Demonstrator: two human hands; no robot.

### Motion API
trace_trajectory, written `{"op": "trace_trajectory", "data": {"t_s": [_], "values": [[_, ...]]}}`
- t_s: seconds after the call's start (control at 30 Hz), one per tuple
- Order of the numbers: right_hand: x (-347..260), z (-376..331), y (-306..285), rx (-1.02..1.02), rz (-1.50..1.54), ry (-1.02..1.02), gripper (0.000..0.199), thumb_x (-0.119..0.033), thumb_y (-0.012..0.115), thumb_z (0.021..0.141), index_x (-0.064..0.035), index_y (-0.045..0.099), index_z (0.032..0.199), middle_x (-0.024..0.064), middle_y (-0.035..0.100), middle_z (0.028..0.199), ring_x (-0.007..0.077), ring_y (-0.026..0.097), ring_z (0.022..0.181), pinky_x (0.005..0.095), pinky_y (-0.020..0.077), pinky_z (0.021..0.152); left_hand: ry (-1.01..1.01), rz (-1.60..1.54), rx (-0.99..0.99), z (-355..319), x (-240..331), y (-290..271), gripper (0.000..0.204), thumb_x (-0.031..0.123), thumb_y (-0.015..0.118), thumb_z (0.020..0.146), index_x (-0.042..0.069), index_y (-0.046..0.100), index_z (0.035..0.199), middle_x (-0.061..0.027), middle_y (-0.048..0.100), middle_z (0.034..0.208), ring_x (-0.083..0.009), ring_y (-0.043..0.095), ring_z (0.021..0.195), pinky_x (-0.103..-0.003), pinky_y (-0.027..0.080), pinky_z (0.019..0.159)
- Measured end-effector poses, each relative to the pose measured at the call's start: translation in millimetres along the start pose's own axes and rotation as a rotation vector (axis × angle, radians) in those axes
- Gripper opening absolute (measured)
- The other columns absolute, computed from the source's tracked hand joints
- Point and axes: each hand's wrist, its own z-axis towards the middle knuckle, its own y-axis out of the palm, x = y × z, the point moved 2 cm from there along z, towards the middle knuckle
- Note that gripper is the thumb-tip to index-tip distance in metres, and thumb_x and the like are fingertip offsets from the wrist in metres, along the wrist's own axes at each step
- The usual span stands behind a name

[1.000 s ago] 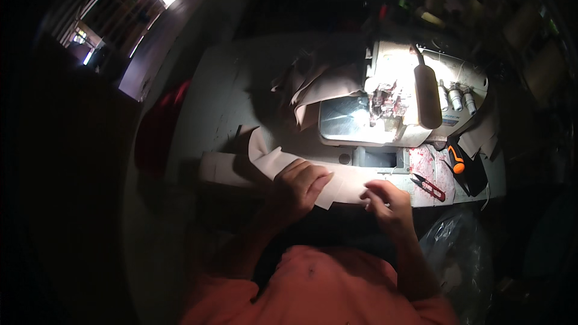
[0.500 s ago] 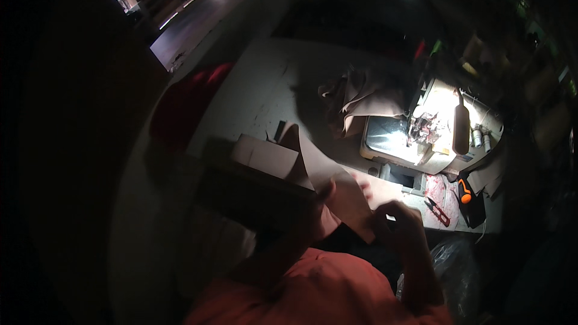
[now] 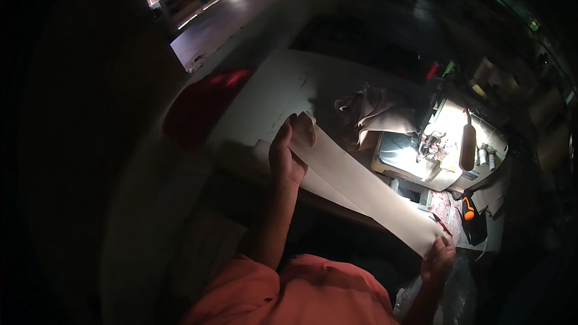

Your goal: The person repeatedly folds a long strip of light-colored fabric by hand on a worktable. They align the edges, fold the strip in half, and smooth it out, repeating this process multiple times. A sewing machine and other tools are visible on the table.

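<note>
A long pale beige fabric strip [image 3: 370, 192] stretches slantwise between my two hands above the table's front edge. My left hand [image 3: 286, 155] is closed on its upper left end, where the cloth curls over at the fingers. At the lower right end, my right hand [image 3: 439, 257] pinches the strip's corner. Beneath the strip, another pale piece [image 3: 328, 189] shows along its lower side; whether the two are joined I cannot tell. A lit sewing machine [image 3: 442, 135] stands beyond the strip on the right.
A crumpled beige cloth [image 3: 385, 111] lies left of the sewing machine. Red-handled thread snips [image 3: 442, 225] and an orange-and-black tool [image 3: 468, 209] are near my right hand. Dark red cloth [image 3: 208, 105] lies at the left, and clear plastic [image 3: 460, 289] hangs below the table edge.
My hands have moved apart, the left up and leftward, the right down and rightward. The fabric, bent and bunched before, is now drawn out long. The view has shifted slightly.
</note>
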Motion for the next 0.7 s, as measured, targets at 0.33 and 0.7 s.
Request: {"op": "trace_trajectory", "data": {"t_s": [0.33, 0.7], "values": [[-22, 11, 84, -0.197, -0.228, 0.01, 0.013, -0.01, 0.053, 0.079, 0.0005, 0.053, 0.086, 0.0036, 0.056, 0.072, 0.0083, 0.053, 0.061, 0.0207, 0.0446, 0.057, 0.463, 1.694, -0.32, -12, -4, 17, 0.03, 0.02, 0.052, 0.08, 0.004, 0.05, 0.105, -0.0207, 0.059, 0.087, -0.0332, 0.057, 0.081, -0.039, 0.044, 0.073], [-13, 13, 38, -0.279, -0.949, -0.18, 0.012, -0.005, 0.055, 0.075, 0.0016, 0.054, 0.084, 0.0092, 0.058, 0.073, 0.0207, 0.057, 0.065, 0.0288, 0.0445, 0.06, -0.308, 0.55, -0.207, -36, -14, 32, 0.032, 0.011, 0.045, 0.084, 0.003, 0.041, 0.115, -0.0118, 0.056, 0.09, -0.0193, 0.058, 0.081, -0.028, 0.046, 0.075]]}}
